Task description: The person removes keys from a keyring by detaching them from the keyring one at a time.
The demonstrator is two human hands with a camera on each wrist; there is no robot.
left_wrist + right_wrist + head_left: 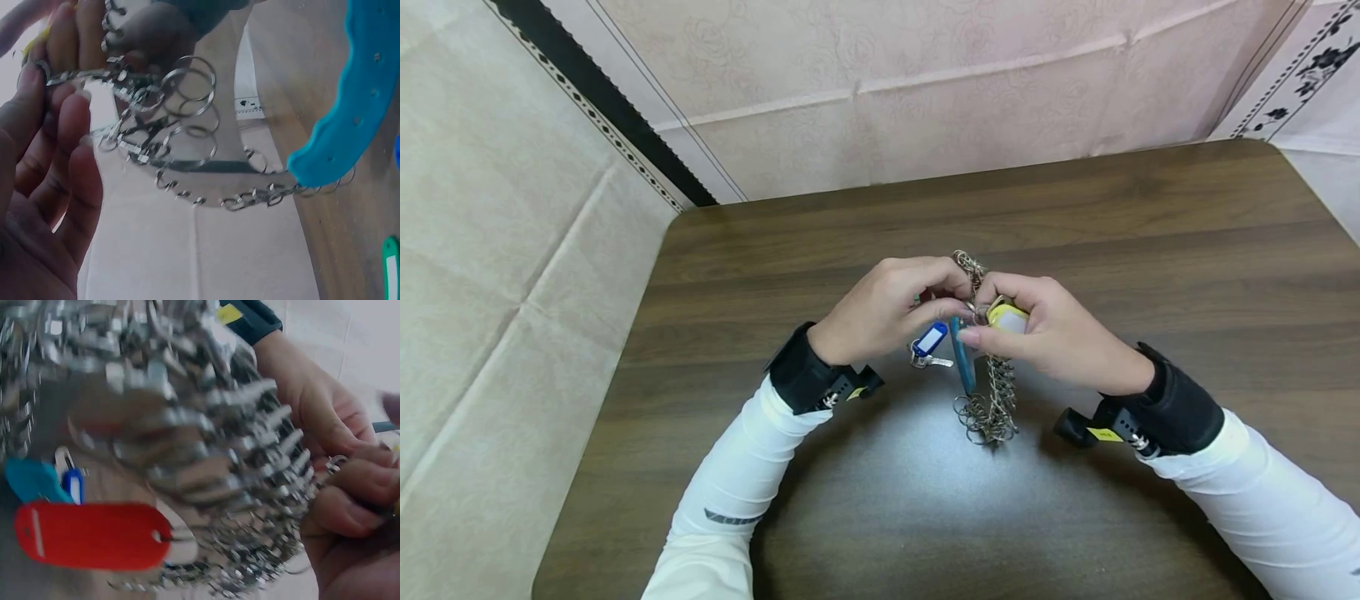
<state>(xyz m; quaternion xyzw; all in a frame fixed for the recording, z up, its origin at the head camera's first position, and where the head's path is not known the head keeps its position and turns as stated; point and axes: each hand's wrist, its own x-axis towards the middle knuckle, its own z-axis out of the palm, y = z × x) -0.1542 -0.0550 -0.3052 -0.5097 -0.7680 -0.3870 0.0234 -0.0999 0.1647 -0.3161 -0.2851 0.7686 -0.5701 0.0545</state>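
Observation:
In the head view my left hand [910,296] pinches a small metal ring [42,70] between thumb and fingertips. Close by on the right, my right hand [1041,325] holds a yellow key tag [1009,318], its fingertips almost meeting the left ones at the rings. A long bunch of linked metal rings [1000,396] hangs below and behind the hands. Beside it is a teal strip [962,358], wavy-edged with small holes in the left wrist view. A red tag [94,536] dangles by the rings in the right wrist view. Fingers partly hide the joined rings.
A blue key tag [931,339] with a silver key [937,361] lies on the brown wooden table [850,500], left of the strip. Part of a green tag [391,269] shows in the left wrist view. Pale patterned cloth [910,108] lies beyond the table's far edge.

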